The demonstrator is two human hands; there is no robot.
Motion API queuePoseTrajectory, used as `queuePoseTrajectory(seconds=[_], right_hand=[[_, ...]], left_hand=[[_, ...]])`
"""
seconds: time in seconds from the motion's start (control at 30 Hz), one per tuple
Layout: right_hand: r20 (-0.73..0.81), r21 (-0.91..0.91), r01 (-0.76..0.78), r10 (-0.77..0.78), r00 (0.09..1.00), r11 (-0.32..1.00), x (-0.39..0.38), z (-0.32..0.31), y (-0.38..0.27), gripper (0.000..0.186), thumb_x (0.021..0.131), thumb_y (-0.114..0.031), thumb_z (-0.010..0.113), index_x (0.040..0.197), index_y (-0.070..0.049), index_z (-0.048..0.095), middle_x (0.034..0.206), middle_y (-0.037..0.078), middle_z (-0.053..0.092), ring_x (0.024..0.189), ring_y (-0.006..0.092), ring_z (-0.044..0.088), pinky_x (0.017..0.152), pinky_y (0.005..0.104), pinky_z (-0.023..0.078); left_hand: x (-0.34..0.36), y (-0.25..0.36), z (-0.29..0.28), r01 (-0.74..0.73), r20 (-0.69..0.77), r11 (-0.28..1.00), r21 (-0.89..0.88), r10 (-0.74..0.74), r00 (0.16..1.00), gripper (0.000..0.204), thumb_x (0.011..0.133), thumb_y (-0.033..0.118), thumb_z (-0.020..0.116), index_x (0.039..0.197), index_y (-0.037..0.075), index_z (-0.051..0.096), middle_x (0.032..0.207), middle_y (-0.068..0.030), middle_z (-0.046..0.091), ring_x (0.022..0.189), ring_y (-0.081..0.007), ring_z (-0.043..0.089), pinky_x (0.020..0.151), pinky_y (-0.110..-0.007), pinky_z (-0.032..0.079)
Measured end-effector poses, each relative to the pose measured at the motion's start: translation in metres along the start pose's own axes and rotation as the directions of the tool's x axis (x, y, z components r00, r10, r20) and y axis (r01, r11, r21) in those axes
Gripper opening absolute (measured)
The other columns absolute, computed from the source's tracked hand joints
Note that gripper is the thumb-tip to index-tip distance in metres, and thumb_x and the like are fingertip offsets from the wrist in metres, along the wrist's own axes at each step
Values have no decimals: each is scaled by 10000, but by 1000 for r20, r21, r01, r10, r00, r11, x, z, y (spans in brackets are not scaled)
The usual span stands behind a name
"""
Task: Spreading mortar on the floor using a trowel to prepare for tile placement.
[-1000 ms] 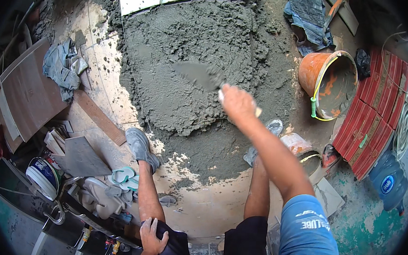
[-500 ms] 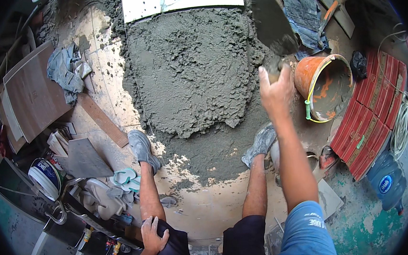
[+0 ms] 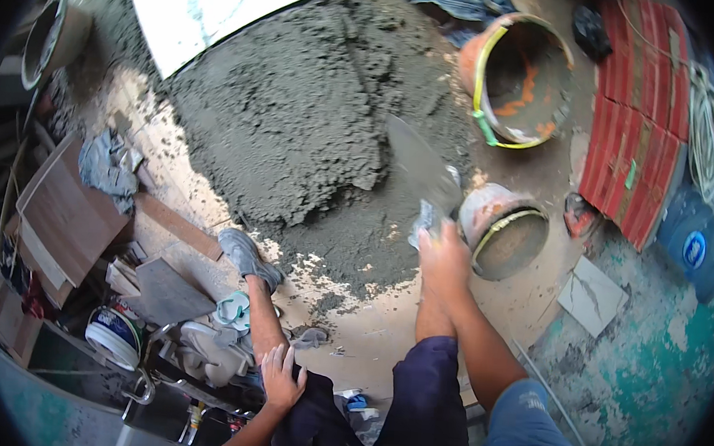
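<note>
My right hand (image 3: pixel 445 259) is closed around the handle of a trowel (image 3: pixel 420 163), its grey blade pointing up and away over the right edge of the mortar. The hand is a little blurred and hides the handle, and it sits in front of my right foot. Flat on my left knee rests my left hand (image 3: pixel 283 378), fingers spread and holding nothing. Wet grey mortar (image 3: pixel 272 124) lies in a thick bed ahead of me, rough on top with a crumbly front edge. A white marbled tile (image 3: pixel 214 10) covers its far left part.
To the right are a tilted orange bucket (image 3: pixel 471 63), a smaller mortar-stained bucket (image 3: pixel 492 210), red-striped boxes (image 3: pixel 633 119) and a blue water jug (image 3: pixel 691 241). Brown boards (image 3: pixel 81 210), a rag (image 3: pixel 110 166) and a white tub (image 3: pixel 113 338) crowd the left. Another bucket (image 3: pixel 65 36) stands far left.
My right hand has drawn the trowel back toward me, from beside the orange bucket to my right foot. The view has turned, shifting the tile leftward. My left hand stays on the knee.
</note>
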State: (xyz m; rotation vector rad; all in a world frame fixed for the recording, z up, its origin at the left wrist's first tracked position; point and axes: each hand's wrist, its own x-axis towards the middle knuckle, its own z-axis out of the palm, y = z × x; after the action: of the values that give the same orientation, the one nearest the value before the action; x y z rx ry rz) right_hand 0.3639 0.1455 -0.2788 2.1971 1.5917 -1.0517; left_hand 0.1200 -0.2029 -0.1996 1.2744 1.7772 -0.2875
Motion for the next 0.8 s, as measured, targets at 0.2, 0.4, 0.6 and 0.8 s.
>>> queuePoseTrajectory(seconds=[0.2, 0.4, 0.6, 0.8], right_hand=[[-66, -125, -406, 401, 914, 905, -102, -121, 224, 417, 928, -398, 572, 1053, -1, 558, 895, 300, 650, 872, 487, 628, 760, 539, 492], [145, -298, -418, 473, 869, 858, -12, -103, 338, 385, 922, -335, 575, 1159, -37, 630, 1029, 219, 680, 959, 427, 645, 834, 497, 508], [335, -253, -366, 436, 835, 896, 42, -28, 313, 268, 894, -154, 513, 958, 25, 702, 1060, 273, 669, 1030, 427, 648, 877, 464, 537], [513, -91, -296, 300, 804, 951, 33, -37, 259, 292, 899, -169, 518, 1044, 48, 648, 1080, 296, 653, 1036, 448, 634, 886, 491, 522]], left_hand=[[185, 152, -24, -456, -122, 869, -194, 440, 890, 527, 851, 168, 700, 1327, 24, 523, 1249, -199, 572, 1188, -390, 520, 1045, -483, 394], [333, 348, 34, -505, 13, 800, -323, 537, 843, 526, 883, 195, 666, 1352, 25, 497, 1203, -278, 595, 1111, -440, 569, 952, -466, 462], [367, 377, 71, -324, 174, 930, -171, 353, 919, 326, 906, 299, 606, 998, -8, 667, 906, -283, 656, 881, -449, 634, 814, -505, 496], [374, 375, 74, -317, 153, 943, -100, 329, 932, 306, 913, 299, 581, 935, 10, 679, 894, -272, 659, 880, -440, 636, 803, -504, 499]])
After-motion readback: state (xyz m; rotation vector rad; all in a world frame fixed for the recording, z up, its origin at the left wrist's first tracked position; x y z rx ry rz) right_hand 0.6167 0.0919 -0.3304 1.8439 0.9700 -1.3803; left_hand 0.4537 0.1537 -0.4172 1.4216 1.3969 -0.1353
